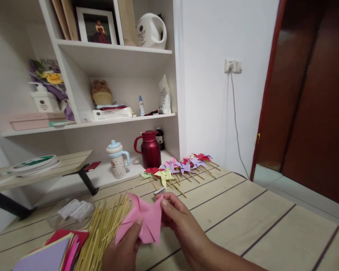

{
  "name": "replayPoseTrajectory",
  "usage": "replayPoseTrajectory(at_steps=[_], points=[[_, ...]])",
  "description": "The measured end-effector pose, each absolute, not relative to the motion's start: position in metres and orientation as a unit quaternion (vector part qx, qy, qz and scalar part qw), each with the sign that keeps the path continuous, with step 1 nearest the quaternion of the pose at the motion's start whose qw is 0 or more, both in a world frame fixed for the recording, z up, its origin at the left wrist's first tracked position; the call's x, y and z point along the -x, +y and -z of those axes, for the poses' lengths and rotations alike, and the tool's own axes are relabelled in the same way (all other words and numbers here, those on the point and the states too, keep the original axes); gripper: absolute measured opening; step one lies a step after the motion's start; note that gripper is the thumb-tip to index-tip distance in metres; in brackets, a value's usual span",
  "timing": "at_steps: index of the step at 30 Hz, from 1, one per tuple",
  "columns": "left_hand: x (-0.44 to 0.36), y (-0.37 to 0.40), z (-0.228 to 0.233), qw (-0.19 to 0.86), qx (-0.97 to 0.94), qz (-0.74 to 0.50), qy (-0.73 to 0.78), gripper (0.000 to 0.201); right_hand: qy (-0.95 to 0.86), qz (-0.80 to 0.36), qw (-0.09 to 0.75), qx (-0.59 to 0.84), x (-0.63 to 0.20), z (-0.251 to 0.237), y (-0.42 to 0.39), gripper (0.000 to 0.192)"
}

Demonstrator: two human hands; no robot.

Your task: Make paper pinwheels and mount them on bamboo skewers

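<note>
Pink paper [151, 217] was held beside the sticks [94, 235]

The partly folded paper was just right of the sticks, above the table [260, 216]. The left hand [122, 248] gripped its lower part, thumb in front; the right hand [182, 222] pinched its upper right corner. Coloured sheets [43, 256] lay left of the sticks, and pinwheels [185, 166] lay beyond the sticks, to the right.

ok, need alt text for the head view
A person's left hand and right hand hold folded pink paper over a slatted table. Thin sticks and a stack of colored paper lie to the left; behind, mounted paper pinwheels lie near a red jug.
</note>
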State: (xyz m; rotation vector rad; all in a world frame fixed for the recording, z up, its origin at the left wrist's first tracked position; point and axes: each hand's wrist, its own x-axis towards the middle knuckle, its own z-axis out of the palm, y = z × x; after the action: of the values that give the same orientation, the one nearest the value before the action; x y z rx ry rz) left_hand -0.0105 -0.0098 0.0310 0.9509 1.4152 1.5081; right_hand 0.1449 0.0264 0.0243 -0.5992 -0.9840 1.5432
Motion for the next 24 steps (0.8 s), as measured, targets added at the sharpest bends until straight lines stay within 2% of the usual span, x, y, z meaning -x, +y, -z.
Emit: replayPoseTrajectory(at_steps=[2,3,4,8,10,16,20,24], points=[[0.014,-0.009,-0.035,0.415,-0.372,-0.596,0.578,0.038,-0.458,-0.616,0.578,0.277,-0.150,-0.024,0.031,0.026],[0.013,-0.007,-0.036,0.431,-0.321,-0.634,0.557,0.038,-0.488,-0.588,0.579,0.284,-0.152,-0.023,0.034,0.028],[0.012,-0.006,-0.037,0.445,-0.300,-0.645,0.544,0.032,-0.526,-0.549,0.585,0.281,-0.155,-0.022,0.037,0.031],[0.005,0.000,-0.036,0.514,-0.191,-0.683,0.482,0.034,-0.707,-0.312,0.567,0.284,-0.162,-0.019,0.043,0.027],[0.005,0.002,-0.035,0.527,-0.186,-0.689,0.462,0.038,-0.763,-0.243,0.546,0.246,-0.163,-0.019,0.042,0.032],[0.002,-0.001,-0.037,0.563,-0.203,-0.667,0.444,0.025,-0.804,-0.196,0.526,0.197,-0.163,-0.024,0.032,0.044],[-0.003,-0.006,-0.042,0.557,-0.205,-0.672,0.443,0.027,-0.803,-0.195,0.517,0.221,-0.163,-0.027,0.032,0.036],[-0.007,-0.008,-0.043,0.590,-0.201,-0.651,0.434,0.006,-0.795,-0.212,0.516,0.240,-0.163,-0.027,0.032,0.021]])
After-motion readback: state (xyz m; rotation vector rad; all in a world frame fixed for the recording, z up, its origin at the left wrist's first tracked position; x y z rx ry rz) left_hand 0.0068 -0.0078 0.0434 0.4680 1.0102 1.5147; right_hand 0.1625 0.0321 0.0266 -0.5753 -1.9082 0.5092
